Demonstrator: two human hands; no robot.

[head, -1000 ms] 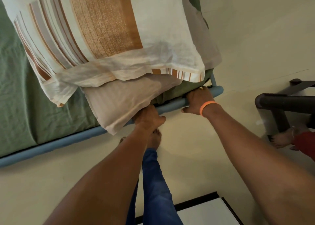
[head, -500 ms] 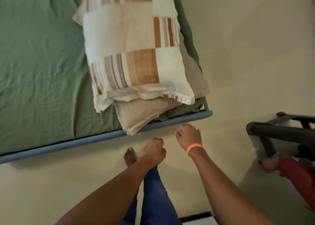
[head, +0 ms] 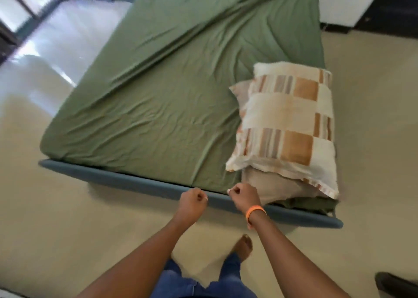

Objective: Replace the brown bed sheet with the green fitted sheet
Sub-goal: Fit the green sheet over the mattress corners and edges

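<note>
Now green fitted sheet point(head: 172, 89) lies wrinkled (long diagonal crease); both hands point(head: 217, 199) clenched, empty.

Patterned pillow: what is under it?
Under the patterned pillow lies a plain beige pillow, its near end sticking out, on the green fitted sheet. The rest of it is covered.

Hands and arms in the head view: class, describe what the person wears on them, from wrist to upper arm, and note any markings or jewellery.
Both forearms are bare, with no sleeves in view. The right hand has a plain orange band round its wrist. The left hand and its wrist carry nothing. Pale nails show on both hands. No rings, watch or markings can be made out.
</note>
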